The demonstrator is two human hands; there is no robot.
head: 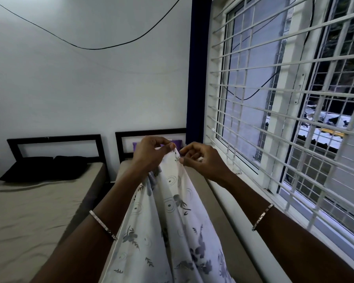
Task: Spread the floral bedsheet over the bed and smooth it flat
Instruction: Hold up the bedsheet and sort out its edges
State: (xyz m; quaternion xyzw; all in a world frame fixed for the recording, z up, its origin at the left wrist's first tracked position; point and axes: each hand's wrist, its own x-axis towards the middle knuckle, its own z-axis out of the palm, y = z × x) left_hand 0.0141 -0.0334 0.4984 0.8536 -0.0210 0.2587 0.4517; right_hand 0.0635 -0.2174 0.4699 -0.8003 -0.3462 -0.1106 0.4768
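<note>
A white bedsheet [168, 219] with grey-blue flowers hangs in long folds from my raised hands down to the bottom of the view. My left hand [151, 153] pinches its top edge between thumb and fingers. Right beside it, my right hand [200, 158] pinches the same edge with its fingertips. Both hands are held up over the bed [198, 180] that runs along the window wall. Its beige mattress is mostly hidden behind the sheet and my arms. A purple pillow [177, 143] shows at its dark headboard.
A second bed [29, 211] with a beige sheet and two black pillows [45, 167] stands to the left, across a narrow gap. A barred window [284, 99] and its white sill flank the right side. A black cable sags across the wall above.
</note>
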